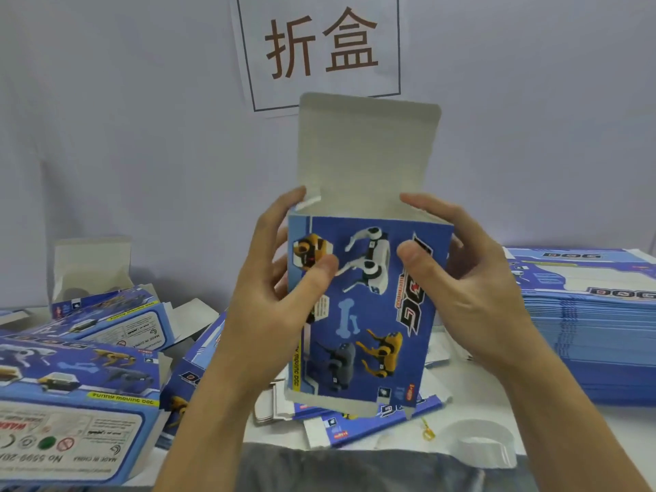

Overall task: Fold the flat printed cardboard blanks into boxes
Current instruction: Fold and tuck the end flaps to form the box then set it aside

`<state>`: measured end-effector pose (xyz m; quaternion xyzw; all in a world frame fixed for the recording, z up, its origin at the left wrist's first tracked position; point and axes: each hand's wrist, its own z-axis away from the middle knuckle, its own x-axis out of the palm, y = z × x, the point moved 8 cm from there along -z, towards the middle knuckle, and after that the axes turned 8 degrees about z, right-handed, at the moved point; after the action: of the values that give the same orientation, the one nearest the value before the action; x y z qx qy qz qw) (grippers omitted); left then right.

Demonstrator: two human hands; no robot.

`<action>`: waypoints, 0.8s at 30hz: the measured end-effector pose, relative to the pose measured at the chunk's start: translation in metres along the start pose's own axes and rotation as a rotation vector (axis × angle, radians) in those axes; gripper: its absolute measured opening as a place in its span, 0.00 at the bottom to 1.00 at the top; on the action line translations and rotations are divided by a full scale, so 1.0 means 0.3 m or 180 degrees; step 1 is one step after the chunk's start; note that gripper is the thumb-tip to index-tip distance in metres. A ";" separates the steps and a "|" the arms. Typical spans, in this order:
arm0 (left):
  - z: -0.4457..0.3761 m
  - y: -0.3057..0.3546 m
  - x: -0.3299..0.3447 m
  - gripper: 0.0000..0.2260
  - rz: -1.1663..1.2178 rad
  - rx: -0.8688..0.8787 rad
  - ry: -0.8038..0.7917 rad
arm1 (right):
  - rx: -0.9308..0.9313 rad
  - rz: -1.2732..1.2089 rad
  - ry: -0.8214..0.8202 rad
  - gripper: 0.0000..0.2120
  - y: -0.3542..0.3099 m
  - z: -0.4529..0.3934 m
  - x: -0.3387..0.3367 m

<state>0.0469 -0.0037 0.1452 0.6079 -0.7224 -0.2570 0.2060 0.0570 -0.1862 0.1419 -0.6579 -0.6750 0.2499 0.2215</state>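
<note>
The half-formed box (365,307) is held upright in the air above the table (497,417), printed dog panel toward the camera, its top lid flap (365,150) standing straight up so the mouth stays open for tucking. The left hand (277,289) grips the left edge, thumb pressed on the front; the right hand (461,278) clasps the right edge likewise, squaring the walls. Folded boxes (81,371) lie piled to the left; the stack of flat blanks (589,324) waits on the right
</note>
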 end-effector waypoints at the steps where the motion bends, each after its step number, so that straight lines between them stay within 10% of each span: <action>1: 0.005 0.002 -0.003 0.23 0.0011 0.0085 0.0021 | -0.0019 0.0098 0.0039 0.15 0.004 0.000 0.006; 13: 0.032 -0.093 -0.038 0.03 0.0202 -0.0163 0.1212 | 0.0477 0.0219 0.0736 0.06 0.105 0.035 0.064; 19: 0.018 -0.090 -0.036 0.28 0.0383 -0.0099 0.0855 | 0.0702 0.0092 0.0582 0.24 0.117 0.026 0.065; 24: 0.019 -0.097 -0.066 0.10 0.0952 -0.0183 0.1016 | 0.0662 -0.0994 0.0312 0.14 0.122 0.032 0.078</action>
<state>0.0693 0.0127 0.1228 0.5208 -0.7552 -0.1446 0.3709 0.0786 -0.1630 0.1108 -0.5301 -0.7279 0.2485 0.3570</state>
